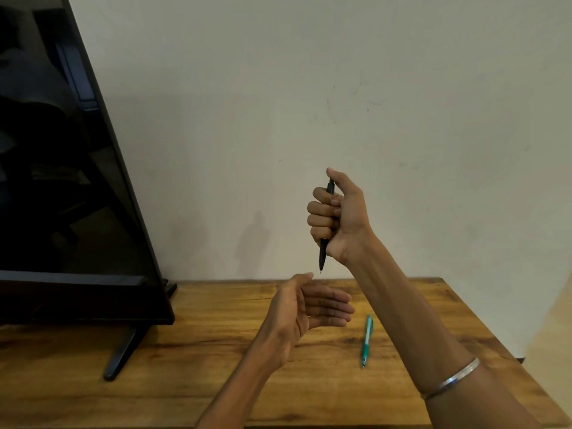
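Note:
My right hand [335, 216] is raised above the table and grips a black pen [323, 255] in a fist. The pen stands upright with its tip down, and my thumb sits on its top end. Just below the tip, my left hand [309, 308] hovers over the table with straight, relaxed fingers and the palm turned inward, holding nothing. A teal pen [367, 340] lies on the wooden table [216, 366] to the right of my left hand, apart from both hands.
A black flat screen [71, 196] on a slanted foot [122, 354] fills the left side of the table. A pale wall [309, 88] rises right behind the table. The table's right edge runs diagonally at the far right. A metal bangle [452, 379] circles my right forearm.

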